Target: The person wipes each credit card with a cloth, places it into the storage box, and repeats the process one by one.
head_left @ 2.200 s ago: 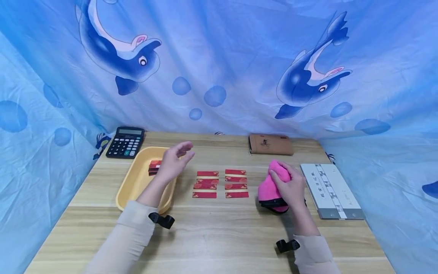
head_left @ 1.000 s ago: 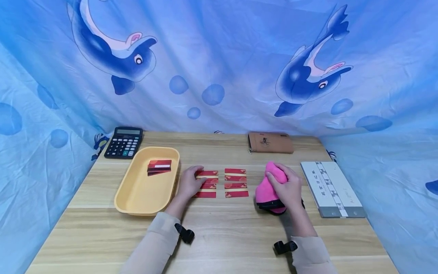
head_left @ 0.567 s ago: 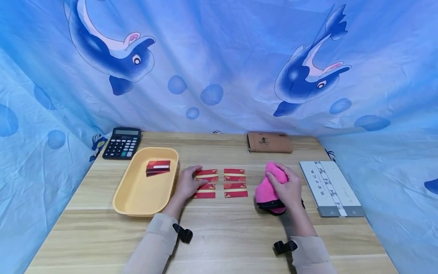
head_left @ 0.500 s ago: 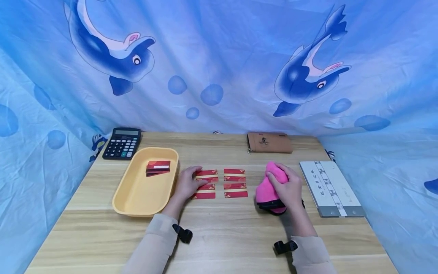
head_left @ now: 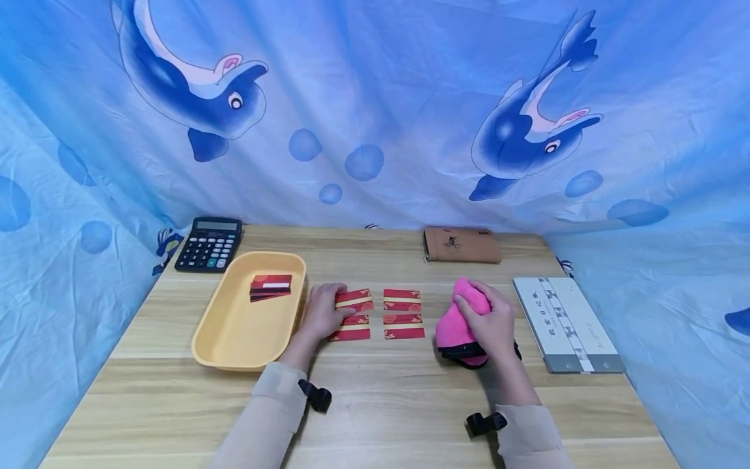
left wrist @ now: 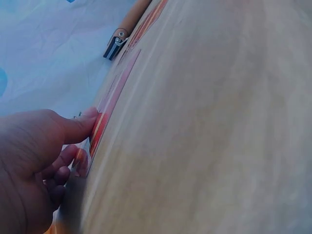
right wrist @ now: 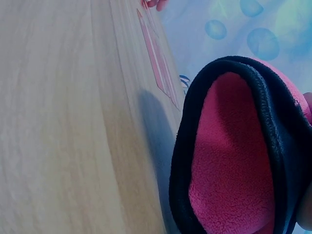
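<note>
In the head view, red-and-gold cards lie in two rows mid-table. My left hand is at the left end of the upper-left red card, thumb and fingers gripping its sides; that card sits slightly askew. In the left wrist view the thumb touches the card's edge, other fingers curled below. Under it lies the lower-left card, partly hidden by the hand. My right hand grips a soft pink fleece piece with black trim; the right wrist view shows its hollow, black-edged pink inside.
Left of the cards stands a yellow tray holding a small stack of red cards. A black calculator lies at back left, a brown zip wallet at the back. A white-and-grey book lies right. A blue dolphin curtain surrounds the table.
My left hand has come from over the tray to the left-hand cards. Since half a second ago the upper-left card has turned slightly, its right end raised. The right hand keeps its grip.
</note>
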`<state>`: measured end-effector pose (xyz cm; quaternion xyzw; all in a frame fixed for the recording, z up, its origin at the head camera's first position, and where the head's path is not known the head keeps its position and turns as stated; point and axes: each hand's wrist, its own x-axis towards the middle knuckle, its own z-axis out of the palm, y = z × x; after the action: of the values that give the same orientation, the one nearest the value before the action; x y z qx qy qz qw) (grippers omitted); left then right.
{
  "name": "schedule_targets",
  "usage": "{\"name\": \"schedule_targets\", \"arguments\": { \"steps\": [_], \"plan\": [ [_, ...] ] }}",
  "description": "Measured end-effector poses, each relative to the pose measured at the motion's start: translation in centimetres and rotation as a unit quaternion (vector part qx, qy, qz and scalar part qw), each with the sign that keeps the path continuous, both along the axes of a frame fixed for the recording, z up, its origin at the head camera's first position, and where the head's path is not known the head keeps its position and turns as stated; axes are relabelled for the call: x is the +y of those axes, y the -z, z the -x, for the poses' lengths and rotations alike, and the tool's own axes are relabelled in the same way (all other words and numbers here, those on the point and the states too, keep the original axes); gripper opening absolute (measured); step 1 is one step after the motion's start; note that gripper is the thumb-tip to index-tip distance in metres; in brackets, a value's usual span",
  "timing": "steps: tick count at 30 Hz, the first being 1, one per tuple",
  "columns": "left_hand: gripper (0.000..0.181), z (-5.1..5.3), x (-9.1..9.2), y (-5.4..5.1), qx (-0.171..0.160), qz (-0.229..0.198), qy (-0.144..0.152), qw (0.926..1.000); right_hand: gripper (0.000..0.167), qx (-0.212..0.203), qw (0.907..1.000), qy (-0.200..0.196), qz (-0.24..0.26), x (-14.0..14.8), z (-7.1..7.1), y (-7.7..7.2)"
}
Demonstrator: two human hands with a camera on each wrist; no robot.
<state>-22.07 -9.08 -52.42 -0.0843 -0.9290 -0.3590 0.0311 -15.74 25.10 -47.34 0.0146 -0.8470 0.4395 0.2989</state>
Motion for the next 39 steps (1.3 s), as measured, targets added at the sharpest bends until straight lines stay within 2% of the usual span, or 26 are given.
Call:
{"name": "schedule_targets", "arguments": {
  "steps": [3,6,9,12,16,19,21,23,26,28,29,31,34,39],
  "plan": [
    [0.05,0.0,0.1,0.1,-0.004,-0.023,-0.001,0.9997,0.043,0.002,1.0,-0.001,0.004,0.0,0.0,0.0],
    [0.05,0.0,0.2,0.4,0.003,-0.072,0.005,0.9974,0.042,0.003,0.9999,-0.008,0.009,0.0,0.0,0.0],
    [0.055,0.0,0.3,0.7,0.026,-0.118,0.008,0.9927,0.042,0.005,0.9998,-0.014,0.014,0.1,0.1,0.0],
    [0.056,-0.1,0.4,0.9,0.056,-0.139,0.002,0.9887,0.042,0.01,0.9998,-0.014,0.012,0.1,0.1,0.0],
    [0.047,-0.1,0.5,0.9,0.086,-0.167,-0.017,0.982,0.042,0.014,0.9998,-0.012,0.011,0.1,0.1,0.0],
    [0.047,-0.2,0.8,0.4,0.103,-0.212,-0.054,0.9703,0.042,0.008,0.9998,-0.014,0.01,0.0,0.1,-0.1],
    [0.05,-0.4,1.2,-0.1,0.102,-0.256,-0.082,0.9578,0.043,0.001,0.9998,-0.017,0.009,-0.1,0.1,-0.1],
    [0.051,-0.7,1.7,-0.8,0.093,-0.307,-0.106,0.9413,0.043,-0.003,0.9998,-0.02,0.008,-0.2,0.1,-0.1],
    [0.047,-1.0,2.6,-2.0,0.069,-0.372,-0.122,0.9174,0.043,0.005,0.9995,-0.028,0.011,-0.3,0.3,-0.2],
    [0.042,-1.2,3.1,-2.9,0.054,-0.4,-0.125,0.9065,0.043,0.015,0.9993,-0.032,0.008,-0.4,0.4,-0.3],
    [0.04,-1.3,3.3,-3.4,0.049,-0.407,-0.125,0.9035,0.043,0.018,0.9992,-0.035,0.008,-0.4,0.5,-0.4],
    [0.038,-1.5,3.6,-4.4,0.038,-0.41,-0.128,0.9024,0.043,0.021,0.999,-0.038,0.006,-0.6,0.5,-0.7],
    [0.036,-1.7,3.8,-6.0,0.005,-0.418,-0.126,0.8998,0.044,0.022,0.999,-0.038,0.001,-0.9,0.4,-1.3],
    [0.036,-2.1,4.2,-8.7,-0.065,-0.449,-0.091,0.8863,0.044,0.031,0.9985,-0.044,-0.009,-1.7,0.1,-2.5]
  ]
}}
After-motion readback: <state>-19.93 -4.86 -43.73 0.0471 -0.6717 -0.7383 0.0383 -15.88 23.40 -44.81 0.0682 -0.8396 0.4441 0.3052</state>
